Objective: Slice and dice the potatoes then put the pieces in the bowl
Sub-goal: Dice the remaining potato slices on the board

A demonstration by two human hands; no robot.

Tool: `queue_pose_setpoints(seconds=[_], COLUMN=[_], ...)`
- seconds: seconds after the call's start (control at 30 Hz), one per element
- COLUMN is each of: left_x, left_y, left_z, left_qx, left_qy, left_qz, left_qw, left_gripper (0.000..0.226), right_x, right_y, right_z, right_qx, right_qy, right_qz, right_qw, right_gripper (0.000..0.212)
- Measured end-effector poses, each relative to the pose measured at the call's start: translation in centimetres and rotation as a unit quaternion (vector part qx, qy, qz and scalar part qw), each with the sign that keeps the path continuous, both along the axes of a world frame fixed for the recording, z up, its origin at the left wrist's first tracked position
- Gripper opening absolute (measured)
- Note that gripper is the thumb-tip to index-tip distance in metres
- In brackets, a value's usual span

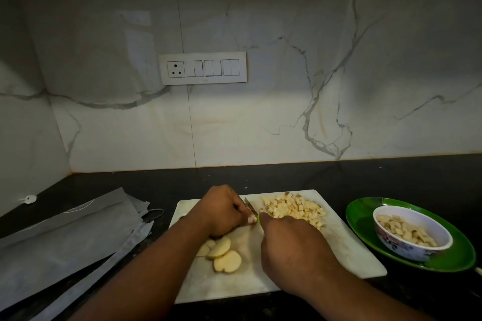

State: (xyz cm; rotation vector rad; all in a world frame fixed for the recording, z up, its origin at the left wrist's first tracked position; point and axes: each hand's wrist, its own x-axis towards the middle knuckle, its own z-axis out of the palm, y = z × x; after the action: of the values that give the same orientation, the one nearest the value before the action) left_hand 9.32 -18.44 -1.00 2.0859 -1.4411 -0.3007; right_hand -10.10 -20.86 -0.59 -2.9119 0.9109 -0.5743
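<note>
Both hands over the white board (pixel 347 250) on the dark table (pixel 391 177). Left hand (pixel 221 210) has fingers (pixel 243 207) curled down onto a potato piece (pixel 252 219), mostly hidden under them, only a pale end showing at the fingertips. Right hand (pixel 289 245) is closed around a knife (pixel 251 206) with a green handle; the blade pokes out just past the left fingertips, touching or right beside the held piece, cannot tell which. Just behind the right-hand fingers, a pile of diced cubes (pixel 294 207) at the far side of the board. Near side of the left hand, under the wrist, potato slices (pixel 221 253) lie flat and overlapping on the board. Well to the right of the right hand, a patterned bowl (pixel 417 253) with diced pieces inside stands on a green plate (pixel 365 227), off the board. Left of the left forearm, grey folded bags (pixel 65 237) on the table. Switch panel (pixel 203 68) on the marble wall behind.
</note>
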Motion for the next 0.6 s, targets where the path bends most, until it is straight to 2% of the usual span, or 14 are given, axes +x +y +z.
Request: queue_pose_setpoints(seconds=[0.2, 0.6], left_x=[0.1, 0.6], left_y=[0.0, -0.4], left_z=[0.0, -0.2], left_qx=[-0.004, -0.004], left_qy=[0.020, 0.035], left_qz=[0.017, 0.042], left_qw=[1.000, 0.998], left_gripper=[0.008, 0.013], right_x=[0.3, 1.0], right_y=[0.4, 0.5], right_z=[-0.8, -1.3], right_qx=[-0.030, -0.052], right_qy=[0.053, 0.071], right_qz=[-0.021, -0.038], right_qw=[0.998, 0.995], right_gripper=[0.064, 0.065])
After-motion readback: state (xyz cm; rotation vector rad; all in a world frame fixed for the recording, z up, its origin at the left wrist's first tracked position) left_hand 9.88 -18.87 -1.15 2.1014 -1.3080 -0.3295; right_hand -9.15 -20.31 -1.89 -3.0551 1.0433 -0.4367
